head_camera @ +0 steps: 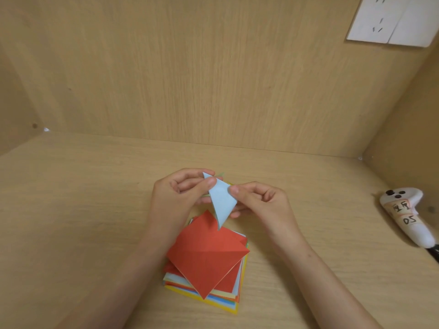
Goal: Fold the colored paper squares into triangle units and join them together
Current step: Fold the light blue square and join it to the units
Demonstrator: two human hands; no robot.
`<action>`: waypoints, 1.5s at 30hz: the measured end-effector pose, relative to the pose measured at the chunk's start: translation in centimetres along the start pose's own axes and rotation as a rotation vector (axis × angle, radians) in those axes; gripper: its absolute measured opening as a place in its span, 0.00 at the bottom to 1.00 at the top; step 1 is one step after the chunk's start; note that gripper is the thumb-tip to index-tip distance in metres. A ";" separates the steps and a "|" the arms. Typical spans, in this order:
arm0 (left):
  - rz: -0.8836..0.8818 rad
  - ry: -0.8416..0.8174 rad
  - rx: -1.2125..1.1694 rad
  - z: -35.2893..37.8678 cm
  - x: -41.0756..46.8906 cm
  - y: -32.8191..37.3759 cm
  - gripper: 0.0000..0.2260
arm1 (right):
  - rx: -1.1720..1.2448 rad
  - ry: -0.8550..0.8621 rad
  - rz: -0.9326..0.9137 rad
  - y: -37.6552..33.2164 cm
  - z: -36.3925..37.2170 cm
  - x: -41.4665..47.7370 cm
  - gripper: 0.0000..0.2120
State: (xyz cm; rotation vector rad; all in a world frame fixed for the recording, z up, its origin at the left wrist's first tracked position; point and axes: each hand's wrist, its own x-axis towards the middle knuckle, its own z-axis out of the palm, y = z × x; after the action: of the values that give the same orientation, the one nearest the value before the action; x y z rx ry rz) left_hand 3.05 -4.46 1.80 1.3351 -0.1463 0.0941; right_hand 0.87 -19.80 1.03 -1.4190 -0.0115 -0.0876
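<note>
A stack of coloured paper squares (223,305) lay on the wooden desk (83,210), just in front of the person, with yellow, orange, blue and white edges showing at its near corner. On top of the stack sat a red sheet (206,255), turned corner-on like a diamond, with a crease running across its width. Above the far end of the stack both hands held a light blue folded triangle (222,203) up off the desk. The left hand (175,198) pinched the triangle's upper left edge between thumb and curled fingers, and the right hand (261,203) pinched its right edge in the same way, thumb on the near face. The triangle hung between the two hands, its long axis running away from the person. One narrow tip pointed down and toward the person, over the far corner of the red sheet; whether it touched the sheet could not be told. Thin green paper edges (220,174) showed behind the triangle's upper end. A white controller (406,217) with handwritten labels lay well apart on the right side of the desk, and a white socket plate (389,20) sat high on the back panel.
</note>
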 end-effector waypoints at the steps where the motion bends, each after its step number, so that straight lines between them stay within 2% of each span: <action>1: 0.003 0.013 -0.004 0.0 0.0 0.0 0.03 | 0.005 -0.014 0.020 0.0 0.1 -0.1 0.09; 5: 0.007 0.034 -0.021 0.0 0.1 0.0 0.03 | 0.046 -0.017 0.054 0.0 0.3 -0.2 0.05; 12: 0.014 0.030 -0.028 0.3 -0.1 -0.2 0.03 | 0.004 0.045 0.012 -0.5 0.3 -0.4 0.07; 18: 0.011 0.029 -0.038 0.3 -0.1 -0.3 0.03 | 0.081 0.033 0.003 -0.5 0.2 -0.3 0.06; 24: 0.000 0.012 -0.044 0.5 -0.2 -0.5 0.02 | 0.031 0.114 -0.057 -0.2 0.3 -0.2 0.07; 30: 0.026 0.057 -0.079 0.3 -0.1 -0.3 0.02 | 0.052 -0.023 0.012 -0.5 0.5 -0.5 0.07; 34: 0.025 0.042 -0.065 0.3 -0.1 -0.4 0.03 | -0.002 -0.007 0.001 -0.3 0.3 -0.3 0.07; 38: 0.014 -0.017 0.050 -0.1 0.2 -0.4 0.04 | -0.072 -0.036 -0.006 -0.3 -0.1 -0.2 0.07; 42: 0.158 -0.143 0.343 -0.5 0.3 -0.3 0.05 | -0.189 -0.087 -0.008 0.1 0.1 -0.3 0.09; 45: 0.208 -0.192 0.465 -0.8 0.5 -0.7 0.04 | -0.271 -0.122 -0.021 0.3 0.2 -0.5 0.10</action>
State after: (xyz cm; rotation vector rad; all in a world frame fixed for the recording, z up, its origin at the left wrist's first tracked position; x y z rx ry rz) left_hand 3.67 -3.82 1.02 1.7901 -0.4477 0.1836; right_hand 0.39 -19.54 0.69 -1.6940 -0.1186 -0.0202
